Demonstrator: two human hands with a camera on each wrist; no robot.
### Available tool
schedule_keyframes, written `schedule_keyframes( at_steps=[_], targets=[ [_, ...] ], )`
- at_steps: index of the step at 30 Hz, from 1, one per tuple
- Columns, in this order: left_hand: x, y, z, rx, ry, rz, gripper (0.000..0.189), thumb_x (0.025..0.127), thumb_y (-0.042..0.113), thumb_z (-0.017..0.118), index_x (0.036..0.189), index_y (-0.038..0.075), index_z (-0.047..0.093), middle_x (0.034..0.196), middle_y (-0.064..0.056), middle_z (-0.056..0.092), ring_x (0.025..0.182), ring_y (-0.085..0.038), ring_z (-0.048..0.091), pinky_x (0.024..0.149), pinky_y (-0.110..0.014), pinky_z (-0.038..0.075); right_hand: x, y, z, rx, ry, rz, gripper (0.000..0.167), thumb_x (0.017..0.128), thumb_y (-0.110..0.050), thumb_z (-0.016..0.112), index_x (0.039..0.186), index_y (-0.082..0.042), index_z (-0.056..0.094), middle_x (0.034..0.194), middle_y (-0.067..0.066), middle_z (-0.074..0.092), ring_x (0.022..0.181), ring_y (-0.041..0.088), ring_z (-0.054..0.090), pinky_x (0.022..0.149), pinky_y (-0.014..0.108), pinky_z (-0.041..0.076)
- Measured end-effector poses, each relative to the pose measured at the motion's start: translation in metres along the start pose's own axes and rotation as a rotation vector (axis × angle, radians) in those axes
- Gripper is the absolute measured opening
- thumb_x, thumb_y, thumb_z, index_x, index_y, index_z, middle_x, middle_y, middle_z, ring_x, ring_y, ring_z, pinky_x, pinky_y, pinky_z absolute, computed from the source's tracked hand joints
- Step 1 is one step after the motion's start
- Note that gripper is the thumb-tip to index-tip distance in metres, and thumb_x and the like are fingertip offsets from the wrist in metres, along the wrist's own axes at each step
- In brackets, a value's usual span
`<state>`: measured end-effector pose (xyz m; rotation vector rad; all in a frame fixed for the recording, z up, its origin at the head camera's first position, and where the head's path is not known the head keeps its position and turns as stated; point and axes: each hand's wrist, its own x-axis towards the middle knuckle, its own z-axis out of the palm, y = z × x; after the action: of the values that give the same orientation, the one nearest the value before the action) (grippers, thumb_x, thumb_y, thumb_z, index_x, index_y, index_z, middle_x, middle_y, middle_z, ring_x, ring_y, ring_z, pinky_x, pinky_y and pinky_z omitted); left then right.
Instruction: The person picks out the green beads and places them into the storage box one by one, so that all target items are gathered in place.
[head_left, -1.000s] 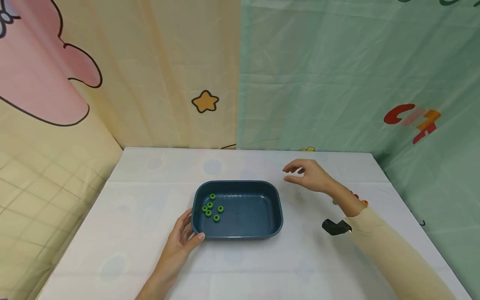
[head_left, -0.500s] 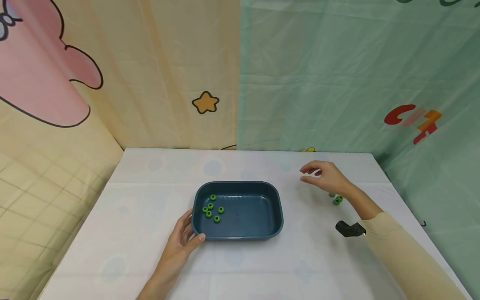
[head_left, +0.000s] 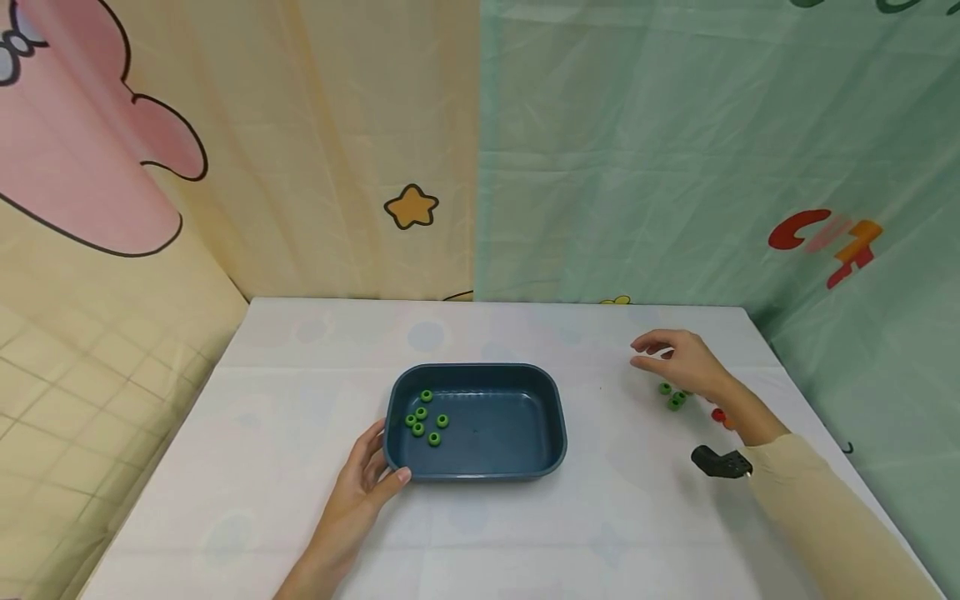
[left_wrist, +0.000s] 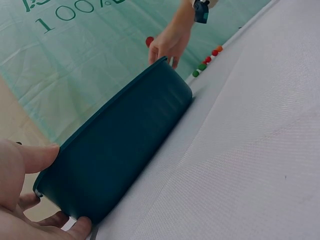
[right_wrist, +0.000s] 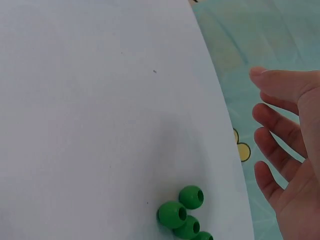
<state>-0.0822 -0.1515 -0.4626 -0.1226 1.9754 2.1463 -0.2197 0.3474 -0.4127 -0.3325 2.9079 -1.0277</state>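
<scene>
Blue tray [head_left: 495, 433] (green beads [head_left: 418, 429] inside) sits held by the left grip [head_left: 356, 490]; the right grip [head_left: 686, 362] hovers, fingers relaxed, near other beads [head_left: 676, 402].

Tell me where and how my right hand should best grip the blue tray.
The blue tray is probably best gripped by its right end wall, from the right, thumb over the lipped rim: that end is free, and the left hand holds the opposite one.

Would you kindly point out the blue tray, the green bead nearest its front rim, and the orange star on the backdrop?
Blue tray [head_left: 502, 435], head view, on its bare floor.
Green bead [head_left: 434, 441], head view, on its front side.
Orange star [head_left: 411, 207], head view, at its middle.
</scene>
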Motion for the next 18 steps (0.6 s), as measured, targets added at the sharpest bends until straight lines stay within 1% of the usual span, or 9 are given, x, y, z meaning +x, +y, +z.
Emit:
schedule_keyframes(
  at_steps=[5,9,12,15,17,18],
  targets=[
    [0.0,0.0,0.0,-0.003,-0.002,0.007,0.082,0.095,-0.002,0.071,0.161,0.019,0.028,0.161,-0.011,0.031,0.145,-0.029,0.037,0.098,-0.021,0.048,-0.006,0.014,-0.006,-0.044,0.008,0.048,0.037,0.099,-0.027,0.073,0.123,0.001,0.07,0.12,0.017,0.069,0.112,0.033,0.059,0.096,0.054,0.049],
    [0.0,0.0,0.001,-0.008,-0.004,0.003,0.082,0.095,-0.002,0.071,0.161,0.019,0.028,0.16,-0.012,0.031,0.145,-0.029,0.036,0.098,-0.021,0.049,-0.012,0.026,-0.012,-0.049,0.01,0.084,0.038,0.1,-0.026,0.072,0.126,0.002,0.068,0.125,0.021,0.066,0.117,0.039,0.055,0.098,0.058,0.048],
    [-0.001,0.001,0.001,-0.01,-0.003,0.002,0.082,0.095,-0.001,0.072,0.161,0.019,0.028,0.16,-0.012,0.031,0.145,-0.029,0.036,0.098,-0.021,0.049,-0.018,0.034,-0.016,-0.038,0.003,0.135,0.041,0.101,-0.028,0.071,0.129,0.002,0.066,0.131,0.025,0.06,0.121,0.043,0.051,0.09,0.054,0.053],
    [-0.001,0.001,0.0,-0.009,-0.001,0.002,0.082,0.095,-0.001,0.072,0.161,0.018,0.028,0.16,-0.013,0.031,0.145,-0.03,0.036,0.097,-0.021,0.049,-0.023,0.042,-0.019,-0.033,-0.006,0.181,0.044,0.101,-0.031,0.07,0.132,0.001,0.065,0.135,0.026,0.057,0.123,0.045,0.05,0.085,0.047,0.055],
    [-0.001,0.001,0.0,-0.006,-0.001,0.002,0.082,0.095,-0.001,0.072,0.161,0.018,0.028,0.161,-0.013,0.03,0.145,-0.03,0.036,0.097,-0.021,0.049,-0.026,0.049,-0.022,-0.027,-0.014,0.201,0.045,0.101,-0.032,0.069,0.132,0.001,0.065,0.136,0.028,0.055,0.124,0.046,0.048,0.084,0.047,0.056],
    [-0.001,0.001,0.0,-0.005,-0.001,0.001,0.082,0.095,0.0,0.072,0.161,0.018,0.028,0.161,-0.013,0.03,0.145,-0.03,0.036,0.098,-0.021,0.049,-0.028,0.051,-0.023,-0.031,-0.018,0.208,0.046,0.101,-0.033,0.069,0.132,0.001,0.065,0.137,0.029,0.054,0.124,0.047,0.048,0.086,0.047,0.055]
  ],
)
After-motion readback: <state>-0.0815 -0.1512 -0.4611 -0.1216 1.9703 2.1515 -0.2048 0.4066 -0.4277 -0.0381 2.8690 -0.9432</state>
